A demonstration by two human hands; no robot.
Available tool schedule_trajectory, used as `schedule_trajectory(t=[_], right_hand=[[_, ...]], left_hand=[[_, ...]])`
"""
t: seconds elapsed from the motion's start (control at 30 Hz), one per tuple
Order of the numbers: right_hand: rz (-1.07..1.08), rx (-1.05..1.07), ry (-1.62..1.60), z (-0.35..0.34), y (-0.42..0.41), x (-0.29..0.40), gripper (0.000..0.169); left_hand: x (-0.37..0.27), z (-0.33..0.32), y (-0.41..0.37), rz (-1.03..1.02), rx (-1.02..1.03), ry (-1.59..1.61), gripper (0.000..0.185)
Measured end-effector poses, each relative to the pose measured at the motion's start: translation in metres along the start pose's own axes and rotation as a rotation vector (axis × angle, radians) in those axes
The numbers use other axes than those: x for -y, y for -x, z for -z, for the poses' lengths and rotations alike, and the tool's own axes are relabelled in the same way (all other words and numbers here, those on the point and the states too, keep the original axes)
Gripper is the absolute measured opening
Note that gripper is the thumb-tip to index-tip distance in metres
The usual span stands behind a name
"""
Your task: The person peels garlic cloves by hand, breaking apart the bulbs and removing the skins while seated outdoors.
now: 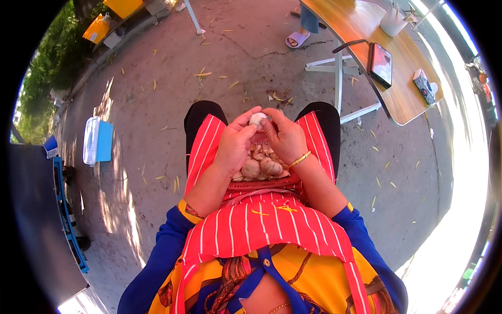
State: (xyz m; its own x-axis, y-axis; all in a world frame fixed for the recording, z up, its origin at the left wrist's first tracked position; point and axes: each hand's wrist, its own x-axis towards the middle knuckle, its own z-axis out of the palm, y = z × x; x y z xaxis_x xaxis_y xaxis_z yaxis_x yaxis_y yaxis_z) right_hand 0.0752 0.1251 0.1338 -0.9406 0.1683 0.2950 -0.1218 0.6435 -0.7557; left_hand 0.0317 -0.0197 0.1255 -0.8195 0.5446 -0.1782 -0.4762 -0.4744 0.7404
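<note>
Between the fingertips of both hands is a whitish piece of garlic [257,120], held above my lap. My left hand [234,143] grips it from the left side. My right hand [285,135] has its thumb and fingers on it from the right. Below, a red plastic basket [261,185] rests on my lap over a red striped apron [251,227]. Whole garlic bulbs [270,167] and several loose cloves lie in the basket. My wrists and hands hide parts of the basket's sides.
At the right stands a wooden-topped folding table [408,106] with a phone in a case [380,64], a tissue pack [423,87] and a white container [392,23]. A blue storage box [104,141] sits on the ground at left. Beside the table is another person's slippered foot [298,38].
</note>
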Motion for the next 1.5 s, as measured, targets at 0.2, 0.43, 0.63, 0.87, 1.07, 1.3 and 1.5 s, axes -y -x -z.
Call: schedule_trajectory(t=[0.2,0.43,0.63,0.87,1.07,1.3,1.5], right_hand=[[0.011,-0.028,0.147,0.005,0.001,-0.005,0.013],[0.058,0.02,0.241,0.003,-0.007,-0.013,0.006],[0.169,0.064,0.18,0.013,-0.018,-0.003,0.007],[0.047,0.023,-0.039,0.008,-0.017,-0.017,0.006],[-0.037,-0.152,0.024,0.009,-0.026,-0.041,0.02],[-0.18,0.075,-0.21,0.007,0.002,-0.002,0.033],[-0.156,0.1,-0.274,0.0,0.003,0.003,0.033]], left_hand=[[0.001,-0.007,0.004,0.013,0.035,-0.085,0.037],[0.003,-0.005,0.001,0.003,0.002,-0.161,0.032],[-0.011,-0.016,0.006,-0.018,-0.065,-0.266,0.027],[-0.004,-0.008,0.003,0.105,-0.002,-0.093,0.024],[-0.013,-0.01,0.003,0.034,0.03,0.018,0.025],[-0.01,-0.011,0.003,0.026,-0.039,-0.231,0.026],[-0.012,-0.007,0.007,0.056,-0.039,-0.376,0.031]])
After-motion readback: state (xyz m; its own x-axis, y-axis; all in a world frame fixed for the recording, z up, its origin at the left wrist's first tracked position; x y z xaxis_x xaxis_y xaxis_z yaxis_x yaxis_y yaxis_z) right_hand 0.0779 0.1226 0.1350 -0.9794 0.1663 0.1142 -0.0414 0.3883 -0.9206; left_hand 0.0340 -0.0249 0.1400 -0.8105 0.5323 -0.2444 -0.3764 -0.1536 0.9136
